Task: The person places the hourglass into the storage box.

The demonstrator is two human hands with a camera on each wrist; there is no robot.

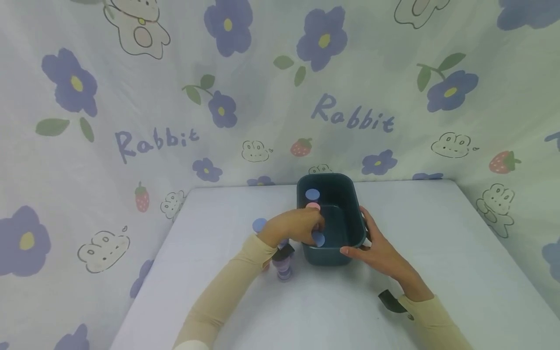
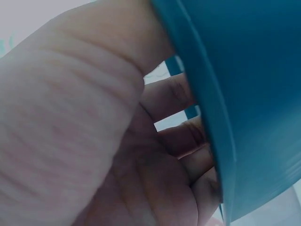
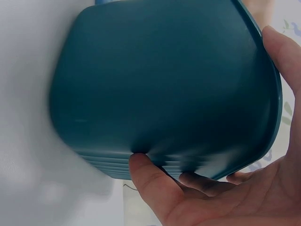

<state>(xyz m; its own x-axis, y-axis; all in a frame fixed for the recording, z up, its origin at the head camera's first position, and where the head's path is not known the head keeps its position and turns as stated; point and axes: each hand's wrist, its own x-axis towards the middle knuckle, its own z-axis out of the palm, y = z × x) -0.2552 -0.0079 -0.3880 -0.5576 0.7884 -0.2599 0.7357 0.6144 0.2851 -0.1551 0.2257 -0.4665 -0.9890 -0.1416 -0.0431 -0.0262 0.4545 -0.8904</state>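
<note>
A dark teal bin (image 1: pixel 325 256) stands on the white table. My right hand (image 1: pixel 385 253) grips its right side, thumb on the near rim and fingers against the ribbed outer wall (image 3: pixel 108 165). Over the left rim reaches my left hand (image 1: pixel 297 226), fingers bent down inside; the teal wall (image 2: pixel 254 117) hides the fingertips in the left wrist view. A round blue-topped piece (image 1: pixel 319 239) shows right at those fingers, and I cannot tell whether they hold it. Behind them, along the left wall, are another blue disc (image 1: pixel 312 194) and a pink disc (image 1: pixel 312 206).
Left of the bin, a purple stacked column (image 1: pixel 283 265) stands close under my left forearm. Farther back is a blue-topped piece (image 1: pixel 259 224), and a pink piece (image 1: pixel 265 266) is mostly hidden by the sleeve. A flower-printed cloth (image 1: pixel 271 116) hangs behind the table.
</note>
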